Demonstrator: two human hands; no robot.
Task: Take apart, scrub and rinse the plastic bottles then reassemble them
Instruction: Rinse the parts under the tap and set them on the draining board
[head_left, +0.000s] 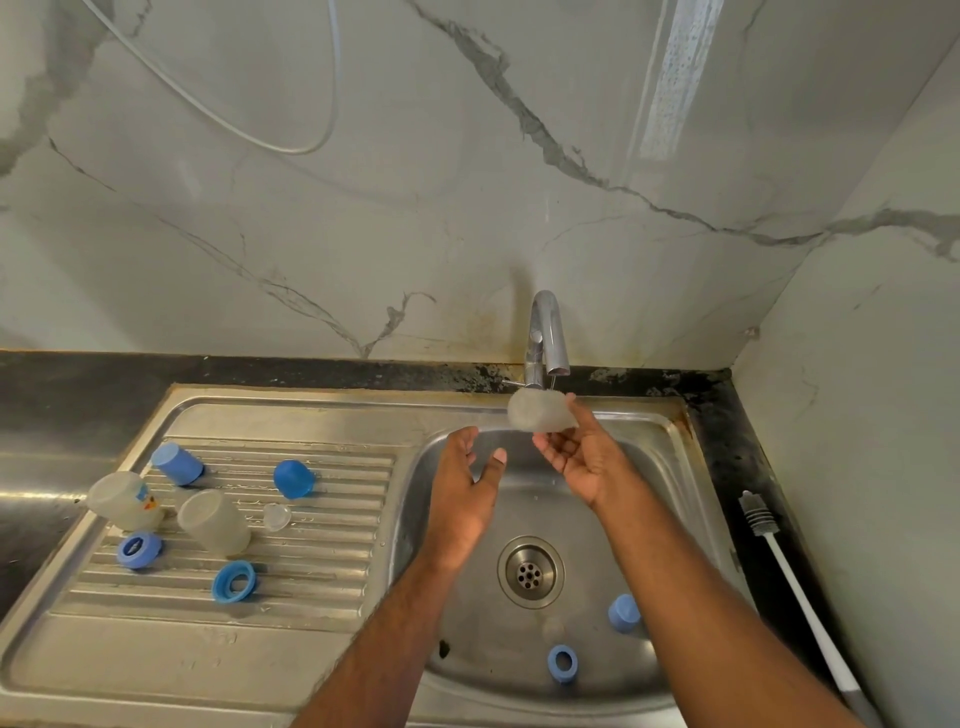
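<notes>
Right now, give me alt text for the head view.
The right hand holds a clear plastic bottle body under the chrome faucet; the left hand hovers open beside it. Blue plastic caps and rings lie on the steel drainboard and in the sink basin.

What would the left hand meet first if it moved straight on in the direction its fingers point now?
Probably the clear bottle body held by the right hand under the tap; the left hand points up towards it, though depth is unclear.

Reaching forward with both arms; left hand (467, 467) hovering palm-in, fingers relaxed and apart; right hand (582, 457) gripping something with raised fingertips.
</notes>
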